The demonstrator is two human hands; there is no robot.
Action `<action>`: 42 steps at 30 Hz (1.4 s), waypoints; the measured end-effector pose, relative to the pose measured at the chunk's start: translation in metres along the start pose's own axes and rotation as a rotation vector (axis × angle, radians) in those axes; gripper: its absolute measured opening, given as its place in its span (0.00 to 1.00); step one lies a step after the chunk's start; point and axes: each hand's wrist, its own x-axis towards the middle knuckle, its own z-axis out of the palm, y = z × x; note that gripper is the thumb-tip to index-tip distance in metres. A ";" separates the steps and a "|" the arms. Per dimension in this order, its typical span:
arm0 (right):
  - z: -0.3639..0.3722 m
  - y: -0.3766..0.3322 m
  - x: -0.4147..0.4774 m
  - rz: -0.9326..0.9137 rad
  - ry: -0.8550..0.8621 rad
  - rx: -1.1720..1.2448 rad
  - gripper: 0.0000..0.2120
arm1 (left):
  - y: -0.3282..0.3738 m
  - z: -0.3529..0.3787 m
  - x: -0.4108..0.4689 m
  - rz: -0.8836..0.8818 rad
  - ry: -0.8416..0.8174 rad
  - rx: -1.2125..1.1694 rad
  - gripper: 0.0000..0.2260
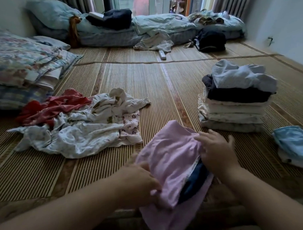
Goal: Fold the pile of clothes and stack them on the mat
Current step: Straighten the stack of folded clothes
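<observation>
While the left hand [139, 183] pinches the half-folded pink garment [169, 150], the right hand [216, 153] presses it flat-fingered.

A pink garment [170, 161] lies partly folded on the woven mat [153, 88], nearest the viewer, with a dark blue piece [193, 181] showing inside its fold. To its left a loose pile [77, 126] of white printed and red clothes lies crumpled. To the right stands a stack [235, 104] of folded clothes: pale ones below, a dark one and a light blue one on top.
</observation>
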 end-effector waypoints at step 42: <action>-0.014 0.002 -0.006 0.713 -0.382 1.142 0.31 | -0.035 0.012 0.061 -0.780 0.287 -1.553 0.25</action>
